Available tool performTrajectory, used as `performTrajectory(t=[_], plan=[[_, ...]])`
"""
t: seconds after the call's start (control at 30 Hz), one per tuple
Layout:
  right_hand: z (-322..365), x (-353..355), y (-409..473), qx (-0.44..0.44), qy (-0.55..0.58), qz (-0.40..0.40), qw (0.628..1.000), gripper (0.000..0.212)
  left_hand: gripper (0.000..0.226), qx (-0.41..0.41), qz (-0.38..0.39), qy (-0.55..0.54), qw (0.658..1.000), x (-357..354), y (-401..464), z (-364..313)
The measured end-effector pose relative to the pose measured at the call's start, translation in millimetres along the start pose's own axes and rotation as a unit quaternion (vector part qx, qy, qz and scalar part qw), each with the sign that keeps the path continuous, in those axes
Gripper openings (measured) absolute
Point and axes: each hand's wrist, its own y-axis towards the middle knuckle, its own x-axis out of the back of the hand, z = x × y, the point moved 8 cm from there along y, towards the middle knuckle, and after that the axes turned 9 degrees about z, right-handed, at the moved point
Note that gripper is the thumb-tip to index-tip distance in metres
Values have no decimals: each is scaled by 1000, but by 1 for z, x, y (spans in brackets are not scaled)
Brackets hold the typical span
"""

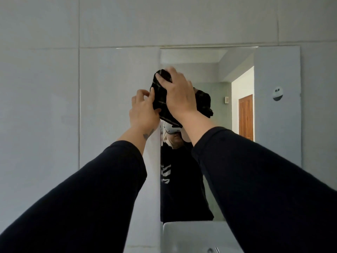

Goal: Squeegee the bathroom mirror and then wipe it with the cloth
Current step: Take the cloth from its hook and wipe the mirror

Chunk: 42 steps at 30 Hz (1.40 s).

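The bathroom mirror (277, 125) hangs on the grey tiled wall straight ahead. A dark checked cloth (160, 95) is bunched up in front of its upper middle. My right hand (179, 95) lies flat over the cloth and grips it from the right. My left hand (143, 110) pinches the cloth's left edge with thumb and fingers. Both arms are raised in dark sleeves. The cloth's reflection (204, 103) shows behind my right hand. No squeegee is in view.
A white basin (191, 234) with a tap (213, 250) sits below the mirror. A small round white fitting (277, 93) shows in the glass at the right. The mirror reflects a person in a headset, a wooden door (245, 116) and a doorway.
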Motion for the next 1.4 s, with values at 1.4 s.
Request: performTrajectory(t=[1.4], plan=[[-278, 89, -45, -239, -169, 30, 956, 51, 122, 48, 4, 109, 993, -77, -44, -22]])
